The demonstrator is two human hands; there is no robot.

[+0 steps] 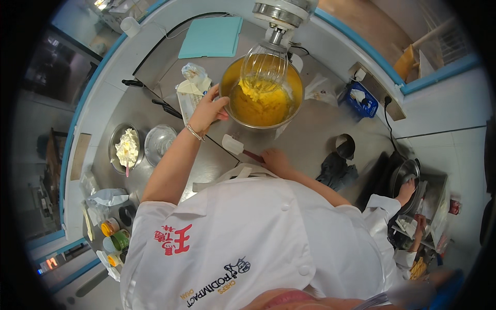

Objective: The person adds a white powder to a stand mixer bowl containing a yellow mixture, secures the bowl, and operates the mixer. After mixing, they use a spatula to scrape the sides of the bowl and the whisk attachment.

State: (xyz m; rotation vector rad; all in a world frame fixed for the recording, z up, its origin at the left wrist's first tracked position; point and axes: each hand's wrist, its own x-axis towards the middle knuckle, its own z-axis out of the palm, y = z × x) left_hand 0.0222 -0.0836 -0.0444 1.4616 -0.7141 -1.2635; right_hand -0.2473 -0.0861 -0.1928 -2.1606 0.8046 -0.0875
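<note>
My left hand [208,109] grips the left rim of a steel mixing bowl [248,124], thumb over the edge. Yellow creamy mixture [266,107] covers the bottom of this tilted bowl. Above it hangs the wire whisk [266,64] of a white stand mixer [284,10], its lower wires coated with the yellow mixture. Close to my body, my right hand [276,161] is closed round the dark red handle of a spatula [235,145]. The white blade points left, below the bowl and apart from it.
To the left are a bowl of pale cream [126,147] and a clear bowl [159,143]. Jars [120,240] stand at lower left. A turquoise board [212,37] lies behind. At right are a blue wipes pack [363,101], a dark cloth [336,171] and a co-worker's hands [406,192] at a pan.
</note>
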